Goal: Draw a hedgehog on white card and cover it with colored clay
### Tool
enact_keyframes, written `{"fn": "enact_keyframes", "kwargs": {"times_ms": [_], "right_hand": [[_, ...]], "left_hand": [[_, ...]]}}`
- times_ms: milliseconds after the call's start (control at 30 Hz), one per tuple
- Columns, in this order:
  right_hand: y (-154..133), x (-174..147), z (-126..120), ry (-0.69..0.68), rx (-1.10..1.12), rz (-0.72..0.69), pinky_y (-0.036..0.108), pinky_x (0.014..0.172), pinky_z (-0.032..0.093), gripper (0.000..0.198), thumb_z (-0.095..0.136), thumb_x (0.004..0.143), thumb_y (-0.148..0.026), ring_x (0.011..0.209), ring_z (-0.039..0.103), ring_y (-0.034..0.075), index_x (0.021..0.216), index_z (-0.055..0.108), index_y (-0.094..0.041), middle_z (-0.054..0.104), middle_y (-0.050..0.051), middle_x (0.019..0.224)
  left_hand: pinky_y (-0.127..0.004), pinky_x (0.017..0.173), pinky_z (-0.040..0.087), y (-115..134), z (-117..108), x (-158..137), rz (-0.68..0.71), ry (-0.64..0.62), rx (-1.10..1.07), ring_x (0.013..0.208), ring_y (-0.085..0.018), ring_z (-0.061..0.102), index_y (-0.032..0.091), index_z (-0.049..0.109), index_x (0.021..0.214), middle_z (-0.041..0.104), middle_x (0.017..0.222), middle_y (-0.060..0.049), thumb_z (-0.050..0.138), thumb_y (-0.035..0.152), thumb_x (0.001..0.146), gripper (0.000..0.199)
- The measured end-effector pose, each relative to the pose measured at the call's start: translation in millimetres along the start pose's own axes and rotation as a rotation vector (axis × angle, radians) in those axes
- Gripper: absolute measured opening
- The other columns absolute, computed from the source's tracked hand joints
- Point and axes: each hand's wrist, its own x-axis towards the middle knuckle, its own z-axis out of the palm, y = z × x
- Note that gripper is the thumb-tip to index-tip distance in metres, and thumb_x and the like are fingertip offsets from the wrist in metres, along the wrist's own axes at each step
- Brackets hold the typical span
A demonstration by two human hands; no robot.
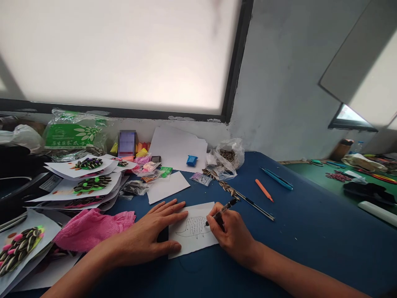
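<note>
A small white sheet of paper [182, 246] lies on the blue table, bearing a line drawing of a hedgehog [194, 227] with short marks over its back. My left hand [150, 236] rests open, fingers spread, over the paper's left edge. Gripped in my right hand [232, 234] is a black pen [228, 204], its tip at the right side of the hedgehog's body. That hand covers the paper's right edge. Just beyond it lie several sunflower seeds [228, 189] and a thin metallic stick [256, 205].
Seed-decorated cards [102, 186] are stacked at left beside a pink cloth [96, 229]. Blank paper [169, 188], a blue clay packet [192, 160] and a bag of seeds [228, 155] stand behind. An orange marker [264, 190] and a teal tool [277, 179] lie right.
</note>
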Motion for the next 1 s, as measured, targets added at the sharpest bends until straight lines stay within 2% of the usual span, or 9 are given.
{"fn": "enact_keyframes", "kwargs": {"times_ms": [333,1000], "right_hand": [[-0.8,-0.9,0.3,-0.015,0.035,0.014,0.022,0.044,0.029,0.018,0.043,0.094,-0.024,0.044,0.039,0.010,0.077,0.045,-0.021,0.041,-0.006,0.057],[-1.9,-0.5,0.0,-0.017,0.029,0.004,0.022,0.045,0.029,0.017,0.043,0.093,-0.023,0.043,0.038,0.010,0.076,0.044,-0.022,0.039,-0.007,0.055]], "left_hand": [[-0.054,0.118,0.011,6.3,-2.4,0.1,-0.043,-0.048,0.032,0.147,-0.029,0.005,0.032,0.030,0.149,0.014,0.160,0.002,0.056,0.052,0.089,0.069],[-0.058,0.117,0.012,1.2,0.4,1.3,0.001,-0.001,0.008,0.147,-0.032,0.008,0.035,0.033,0.148,0.017,0.159,0.001,0.059,0.050,0.088,0.067]]}}
